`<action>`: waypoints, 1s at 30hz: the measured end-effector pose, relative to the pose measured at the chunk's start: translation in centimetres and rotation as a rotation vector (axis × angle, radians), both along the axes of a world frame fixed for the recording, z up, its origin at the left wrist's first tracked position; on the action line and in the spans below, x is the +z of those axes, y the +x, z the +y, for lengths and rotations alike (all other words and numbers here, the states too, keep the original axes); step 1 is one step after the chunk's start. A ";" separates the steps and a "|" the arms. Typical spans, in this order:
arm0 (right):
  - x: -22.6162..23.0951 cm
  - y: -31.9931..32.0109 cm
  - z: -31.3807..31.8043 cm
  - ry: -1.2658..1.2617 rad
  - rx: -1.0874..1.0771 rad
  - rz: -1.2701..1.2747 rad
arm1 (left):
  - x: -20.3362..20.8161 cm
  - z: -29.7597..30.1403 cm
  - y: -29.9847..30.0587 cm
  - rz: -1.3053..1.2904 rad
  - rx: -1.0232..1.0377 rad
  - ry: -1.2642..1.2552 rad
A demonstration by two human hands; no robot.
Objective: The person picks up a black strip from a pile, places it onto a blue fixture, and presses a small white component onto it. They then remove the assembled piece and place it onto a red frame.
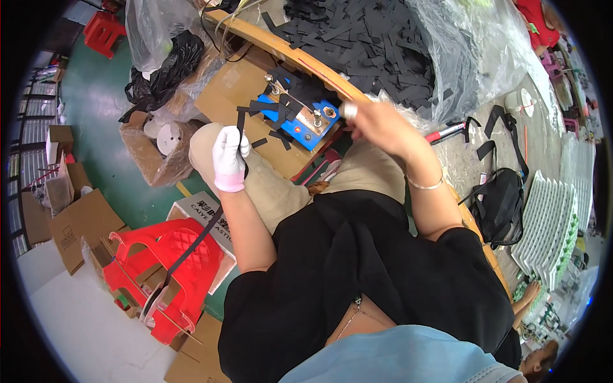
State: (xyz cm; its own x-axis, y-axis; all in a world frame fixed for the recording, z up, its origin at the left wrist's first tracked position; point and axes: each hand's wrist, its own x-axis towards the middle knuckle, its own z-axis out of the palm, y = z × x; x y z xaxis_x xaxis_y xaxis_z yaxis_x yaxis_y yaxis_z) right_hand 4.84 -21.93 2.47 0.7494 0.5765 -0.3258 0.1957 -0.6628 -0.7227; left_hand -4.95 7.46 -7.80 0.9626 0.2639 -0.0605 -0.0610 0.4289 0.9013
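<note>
My left hand (228, 156), in a white glove, is closed on a black webbing strap (241, 124). The strap runs back past my forearm to a reel (152, 302) at the red plastic stool. Between my knees sits a small blue device (311, 131) with metal posts and a rod or wire across it. Short black strap pieces (281, 110) lie over its left part. Just right of the device, my bare right hand (378, 126) hovers, fingers loosely bent and apart, with a white wrap on one finger. Nothing shows in it.
A large heap of cut black strips (364, 45) lies in clear plastic on the table beyond the wooden edge (281, 46). The red stool (172, 255) stands at lower left. A black mesh bag (499, 207) and stacked white trays (546, 230) are at right. Another person's hand (530, 292) shows at lower right.
</note>
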 end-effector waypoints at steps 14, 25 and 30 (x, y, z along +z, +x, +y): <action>-7.5 -0.8 3.1 0.532 -0.201 0.239 | -0.2 -0.7 -0.7 0.030 -0.037 0.111; -10.8 1.8 5.3 0.587 -0.169 0.226 | 0.2 -1.4 -0.3 0.113 -0.046 0.203; -8.6 1.4 5.5 0.632 -0.228 0.275 | 0.0 -1.3 -0.3 0.109 -0.046 0.215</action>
